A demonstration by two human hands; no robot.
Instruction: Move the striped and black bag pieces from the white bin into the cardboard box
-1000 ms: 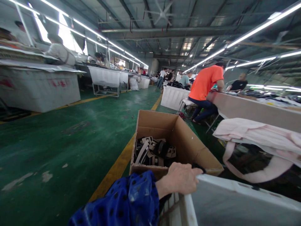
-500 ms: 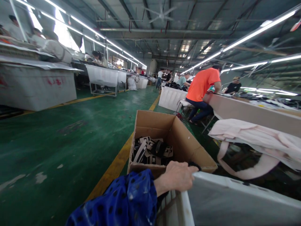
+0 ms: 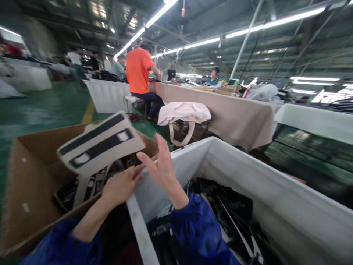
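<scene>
Head camera, only view: left hand (image 3: pixel 121 186) lay at the near corner where the cardboard box (image 3: pixel 24 176) met the white bin (image 3: pixel 248 173), fingers curled narrow; whether they pinched anything or merely rested on the rim could not be told. Right hand (image 3: pixel 160 165) stood raised beside it, fingers spread wide and holding nothing, thumb close to the lower corner of the striped beige piece (image 3: pixel 100 145). That piece hung tilted over the box, above both hands, its straps trailing down toward more striped goods inside; no firm grip on it showed. Dark goods (image 3: pixel 228 209) filled the bin under the right sleeve.

By the look of it, the piece was passing between bin and box, somewhere near release; a further move would call for the open hand to close on cloth or strap before anything could be steered.

Beyond, a pink bag (image 3: pixel 184 112) sat beside a long table (image 3: pixel 228 114); a person in an orange shirt (image 3: pixel 139 70) worked there, well apart.
</scene>
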